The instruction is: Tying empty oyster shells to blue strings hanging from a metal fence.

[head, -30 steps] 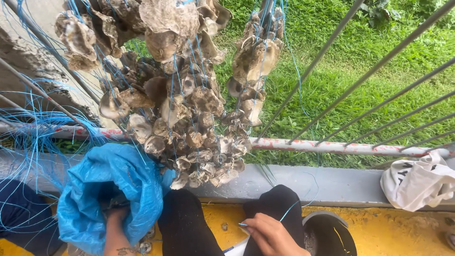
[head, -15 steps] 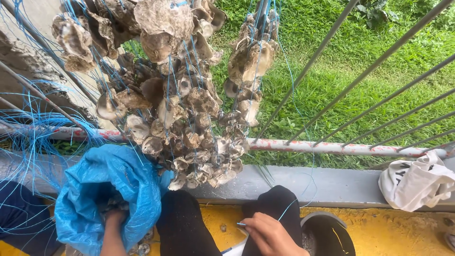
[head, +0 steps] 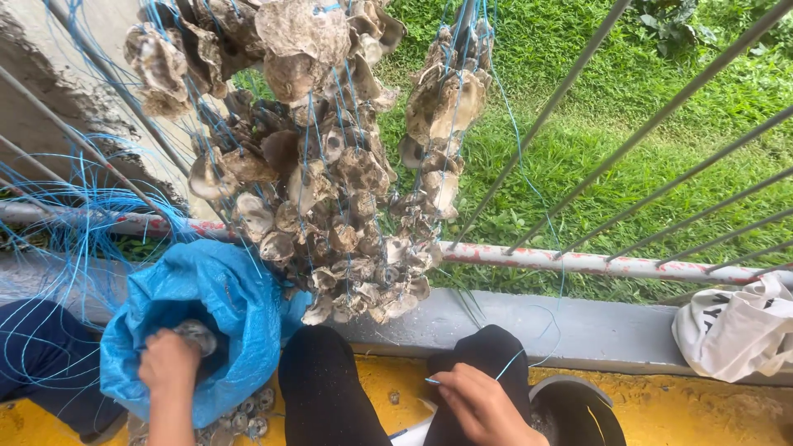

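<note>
Since earlier: left hand reached deeper into blue bag, lower left | left fingers curled round grey shell at bag mouth | right hand pinching blue string, lower centre | strung oyster shells hang above, upper centre.

blue bag, blue string, grey-brown shells, green grass

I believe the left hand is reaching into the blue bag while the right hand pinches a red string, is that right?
Not quite: the head view shows the string is blue, not red. The left hand is indeed in the blue bag, and the right hand pinches that string.
</note>
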